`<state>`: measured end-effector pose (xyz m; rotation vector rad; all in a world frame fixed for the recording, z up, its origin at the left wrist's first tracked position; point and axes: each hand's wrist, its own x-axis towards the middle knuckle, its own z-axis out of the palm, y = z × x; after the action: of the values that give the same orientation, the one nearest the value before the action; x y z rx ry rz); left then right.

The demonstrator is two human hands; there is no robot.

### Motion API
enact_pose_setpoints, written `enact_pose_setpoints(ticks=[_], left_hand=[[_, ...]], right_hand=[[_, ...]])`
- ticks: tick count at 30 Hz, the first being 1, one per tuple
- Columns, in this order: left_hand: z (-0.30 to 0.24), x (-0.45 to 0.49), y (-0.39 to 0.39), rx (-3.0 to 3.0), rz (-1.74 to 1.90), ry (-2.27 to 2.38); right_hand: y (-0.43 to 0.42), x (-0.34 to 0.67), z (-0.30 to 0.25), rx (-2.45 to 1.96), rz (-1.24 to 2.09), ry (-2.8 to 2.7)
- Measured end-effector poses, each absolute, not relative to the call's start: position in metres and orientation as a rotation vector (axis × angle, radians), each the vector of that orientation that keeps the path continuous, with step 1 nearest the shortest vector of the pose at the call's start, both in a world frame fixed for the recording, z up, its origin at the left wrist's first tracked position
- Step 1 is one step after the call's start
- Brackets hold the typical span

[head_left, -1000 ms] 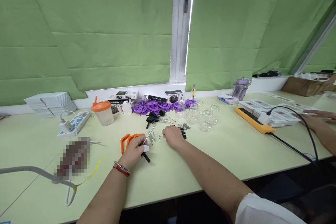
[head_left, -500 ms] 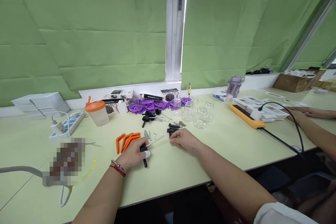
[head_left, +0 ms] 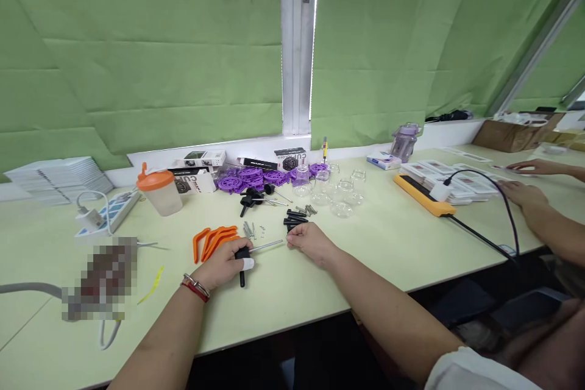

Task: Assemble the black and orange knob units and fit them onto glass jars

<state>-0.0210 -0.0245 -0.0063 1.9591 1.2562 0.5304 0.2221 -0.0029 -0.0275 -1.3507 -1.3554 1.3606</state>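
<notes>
On the pale counter (head_left: 274, 311), before green sheeting (head_left: 183, 42): left of the purple parts (head_left: 249, 180), an orange-lidded cup (head_left: 165, 196); in front of the parts, left hand (head_left: 223, 265), grip closed round a black-handled rod (head_left: 244, 253), and right hand (head_left: 313, 247), fingers curled, hold indiscernible; right of the parts, a lilac bottle (head_left: 404, 145).

We read "CUP" in large capitals on the white box (head_left: 203, 182) behind the orange-lidded cup (head_left: 165, 196), and again on the box (head_left: 291, 160) below the window post (head_left: 296, 42). Lettering on the black box (head_left: 259, 163) and the white stack (head_left: 61, 178) is too small for us.
</notes>
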Motion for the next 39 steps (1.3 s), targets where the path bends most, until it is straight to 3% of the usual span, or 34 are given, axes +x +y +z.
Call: enact_pose_setpoints(ticks=[39], left_hand=[[-0.0017,-0.0193,-0.0258,1.983,0.498,1.238]], right_hand=[[-0.0021,0.2186,-0.0301,-1.372,1.3,-1.546]])
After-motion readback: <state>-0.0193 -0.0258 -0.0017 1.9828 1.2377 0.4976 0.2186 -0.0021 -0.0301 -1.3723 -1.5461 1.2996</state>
